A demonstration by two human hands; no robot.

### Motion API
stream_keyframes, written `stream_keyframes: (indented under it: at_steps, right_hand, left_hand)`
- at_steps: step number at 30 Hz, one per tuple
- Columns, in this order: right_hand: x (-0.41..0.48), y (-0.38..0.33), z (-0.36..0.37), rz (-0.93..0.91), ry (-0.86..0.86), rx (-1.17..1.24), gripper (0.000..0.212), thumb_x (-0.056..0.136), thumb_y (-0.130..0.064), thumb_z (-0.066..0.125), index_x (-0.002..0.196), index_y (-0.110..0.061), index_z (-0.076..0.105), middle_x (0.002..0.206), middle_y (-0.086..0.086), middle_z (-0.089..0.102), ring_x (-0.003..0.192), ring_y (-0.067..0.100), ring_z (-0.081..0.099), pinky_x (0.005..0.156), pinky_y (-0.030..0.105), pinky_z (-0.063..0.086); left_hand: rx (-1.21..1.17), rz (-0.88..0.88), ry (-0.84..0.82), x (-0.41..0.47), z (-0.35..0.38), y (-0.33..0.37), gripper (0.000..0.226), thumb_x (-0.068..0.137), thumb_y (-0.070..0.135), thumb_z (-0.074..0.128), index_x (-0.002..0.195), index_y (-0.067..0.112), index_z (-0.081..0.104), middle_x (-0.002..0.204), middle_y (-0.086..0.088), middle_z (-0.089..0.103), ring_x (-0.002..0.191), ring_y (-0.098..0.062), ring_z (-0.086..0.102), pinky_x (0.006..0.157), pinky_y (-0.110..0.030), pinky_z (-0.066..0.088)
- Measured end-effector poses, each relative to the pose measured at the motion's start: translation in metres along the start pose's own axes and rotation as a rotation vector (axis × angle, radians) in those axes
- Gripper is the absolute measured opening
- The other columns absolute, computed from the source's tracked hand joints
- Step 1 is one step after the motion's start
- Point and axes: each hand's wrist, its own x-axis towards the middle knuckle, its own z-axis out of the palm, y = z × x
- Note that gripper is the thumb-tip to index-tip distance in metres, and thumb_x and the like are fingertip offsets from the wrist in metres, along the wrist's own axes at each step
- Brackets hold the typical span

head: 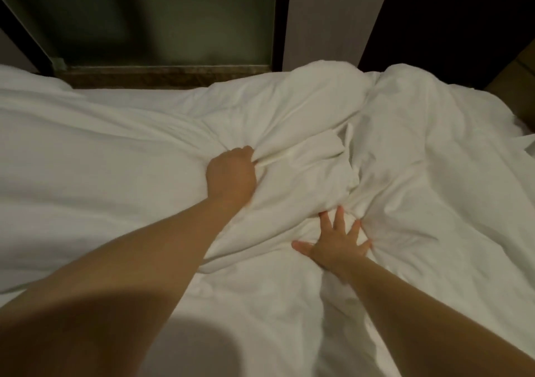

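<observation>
A rumpled white duvet point(419, 179) covers the bed and fills most of the view, bunched into thick folds at the middle. My left hand point(231, 175) grips a fold of the duvet near the centre, fingers curled into the cloth. My right hand point(337, 244) lies lower and to the right, its fingers spread and straight, pressing flat on the duvet where creases gather. Both bare forearms reach in from the bottom of the view.
Beyond the bed's far edge runs a brown stone sill point(162, 76) under a dark window point(162, 17). A pale wall column point(333, 17) stands behind the bunched duvet. A brown surface point(518, 87) shows at the far right.
</observation>
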Motion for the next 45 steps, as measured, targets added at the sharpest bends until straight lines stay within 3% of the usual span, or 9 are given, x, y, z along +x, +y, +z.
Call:
stream_keyframes:
  at_steps: [7,11,17,25,28,31,35,40,45]
  right_hand:
    - [-0.055,-0.025,-0.06,-0.38,0.859,0.274,0.072,0.08,-0.017,0.07,0.144,-0.012,0.038,0.146,0.016,0.04,0.135,0.031,0.036,0.111,0.045,0.028]
    - [-0.07,-0.067,-0.102,-0.515,0.463,-0.449,0.068,0.097,-0.015,0.042,0.153,-0.03,0.007,0.159,0.0,0.015,0.148,0.022,0.005,0.117,0.051,-0.003]
    - [-0.102,-0.07,-0.046,-0.508,0.272,-0.542,0.029,0.095,-0.014,0.038,0.103,-0.019,0.065,0.079,-0.002,0.055,0.089,0.02,0.049,0.101,0.034,0.028]
    - [-0.093,-0.092,-0.087,-0.638,0.286,-0.367,0.075,0.089,-0.008,0.053,0.151,-0.026,0.016,0.156,-0.001,0.025,0.145,0.022,0.016,0.119,0.046,0.006]
    - [-0.084,-0.107,-0.095,-0.682,0.215,-0.347,0.014,0.092,-0.02,0.049,0.083,-0.03,0.054,0.085,-0.008,0.056,0.098,0.018,0.05,0.113,0.039,0.019]
    - [-0.08,-0.101,-0.093,-0.689,0.225,-0.231,0.034,0.09,-0.021,0.05,0.061,-0.026,0.033,0.069,-0.009,0.044,0.079,0.017,0.045,0.074,0.026,0.031]
    - [-0.106,-0.076,-0.083,-0.726,0.116,-0.133,0.008,0.088,-0.02,0.056,0.083,-0.016,0.06,0.095,0.007,0.064,0.092,0.026,0.058,0.075,0.031,0.04]
    - [-0.141,-0.039,-0.086,-0.803,-0.04,-0.31,0.016,0.093,-0.015,0.05,0.1,-0.016,0.064,0.101,0.002,0.065,0.095,0.021,0.057,0.079,0.029,0.041]
    - [-0.138,-0.058,-0.106,-0.769,-0.171,-0.489,0.026,0.091,-0.021,0.055,0.115,-0.016,0.065,0.104,0.002,0.065,0.092,0.016,0.052,0.073,0.025,0.037]
  left_hand:
    - [-0.095,0.116,-0.029,-0.134,-0.025,0.047,0.025,0.071,0.029,0.04,0.083,0.016,0.057,0.059,-0.007,0.062,0.047,-0.027,0.06,0.044,-0.028,0.049]
    - [-0.016,0.252,-0.194,-0.207,-0.046,0.054,0.011,0.071,0.031,0.062,0.065,0.022,0.061,0.054,0.005,0.053,0.045,-0.018,0.054,0.044,-0.023,0.041]
    - [0.173,0.418,-0.387,-0.187,-0.085,0.061,0.011,0.087,0.023,0.063,0.086,0.013,0.067,0.078,-0.005,0.066,0.07,-0.023,0.063,0.06,-0.028,0.037]
    - [0.049,0.455,-0.567,-0.18,-0.082,0.061,0.052,0.1,0.044,0.024,0.12,0.014,0.061,0.111,-0.013,0.063,0.099,-0.035,0.058,0.082,-0.04,0.044]
    - [0.155,0.594,-0.56,-0.16,-0.1,0.054,0.056,0.1,0.045,0.02,0.117,0.012,0.062,0.111,-0.012,0.063,0.098,-0.033,0.058,0.081,-0.038,0.043]
    - [0.061,0.632,-0.359,-0.12,-0.127,0.031,0.047,0.096,0.033,0.027,0.093,0.011,0.068,0.092,-0.013,0.066,0.085,-0.034,0.06,0.076,-0.044,0.048]
    - [-0.075,0.281,-0.005,-0.055,-0.141,0.003,0.051,0.093,0.038,0.028,0.114,0.008,0.063,0.114,-0.017,0.061,0.103,-0.037,0.055,0.09,-0.048,0.045]
    - [-0.104,-0.322,-0.715,-0.021,-0.109,0.002,0.094,0.086,0.06,0.053,0.152,0.015,0.005,0.157,-0.012,0.014,0.141,-0.032,0.022,0.111,-0.036,0.024]
    - [-0.063,-0.264,-0.645,-0.081,-0.055,-0.001,0.049,0.098,0.049,0.038,0.131,0.015,0.051,0.132,-0.01,0.055,0.117,-0.027,0.052,0.088,-0.029,0.038]
